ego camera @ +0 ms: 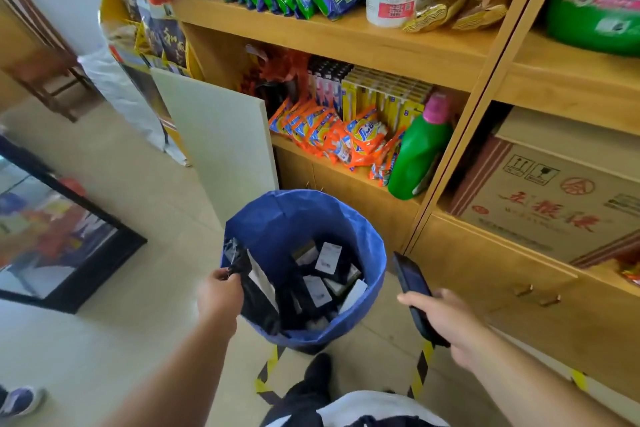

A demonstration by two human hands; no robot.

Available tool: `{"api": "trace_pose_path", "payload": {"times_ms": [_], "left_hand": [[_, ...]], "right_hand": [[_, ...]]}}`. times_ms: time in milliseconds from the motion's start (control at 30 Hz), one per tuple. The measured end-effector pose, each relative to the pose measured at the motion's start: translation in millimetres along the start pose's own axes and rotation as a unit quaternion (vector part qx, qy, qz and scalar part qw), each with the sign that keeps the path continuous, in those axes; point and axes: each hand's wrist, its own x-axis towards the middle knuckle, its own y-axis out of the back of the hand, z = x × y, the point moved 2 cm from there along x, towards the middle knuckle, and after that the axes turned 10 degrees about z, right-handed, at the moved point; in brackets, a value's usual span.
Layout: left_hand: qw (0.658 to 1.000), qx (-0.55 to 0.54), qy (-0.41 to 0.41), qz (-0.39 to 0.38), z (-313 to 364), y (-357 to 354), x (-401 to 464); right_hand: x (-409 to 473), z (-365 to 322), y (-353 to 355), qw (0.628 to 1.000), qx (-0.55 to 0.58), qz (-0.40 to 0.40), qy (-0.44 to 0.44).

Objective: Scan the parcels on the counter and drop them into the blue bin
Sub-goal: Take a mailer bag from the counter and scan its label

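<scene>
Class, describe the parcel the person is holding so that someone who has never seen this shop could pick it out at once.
Find the blue bin on the floor before the wooden shelves. At its left rim, the left hand pinches a black plastic parcel with a white label. Unlike the parcels lying at the bottom, it hangs over the rim, held.

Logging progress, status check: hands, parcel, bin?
Left hand pinches black parcel over blue bin. Right hand grips scanner. Nothing blocking.
</scene>
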Motion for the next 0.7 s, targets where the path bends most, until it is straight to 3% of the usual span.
{"api": "trace_pose_path", "payload": {"times_ms": [433,600,700], "left_hand": [[0.994,0.060,-0.003,-0.096,35.8,-31.2,95.9],[0.982,0.106,-0.043,-0.153,37.3,-29.8,113.0],[0.961,0.146,-0.118,-0.202,46.2,-33.4,113.4]], "right_hand": [[7.9,-50.6,-72.2,0.997,0.046,0.065,-0.001],[4.9,-58.9,-99.5,0.996,0.044,0.079,0.004],[0.6,-60.3,-110.9,0.995,0.040,0.086,-0.001]]}}
